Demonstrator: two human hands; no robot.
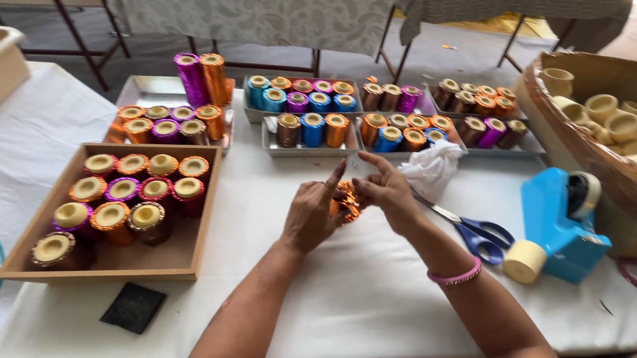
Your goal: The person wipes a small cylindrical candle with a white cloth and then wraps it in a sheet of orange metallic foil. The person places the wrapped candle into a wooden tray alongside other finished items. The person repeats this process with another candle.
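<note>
Both hands meet over the middle of the white-clothed table (356, 288): the left hand (312, 215) and the right hand (388, 190) together pinch a small cup wrapped in shiny orange foil (347, 200), held just above the cloth between them, fingers closed on it. Just beside the right hand lie a crumpled white tissue (431, 168) and blue-handled scissors (479, 231), with a blue tape dispenser (564, 221) farther right. To the left, a shallow wooden tray (196, 243) holds foil-wrapped cups, and metal trays (309, 148) of more coloured ones line the far side.
</note>
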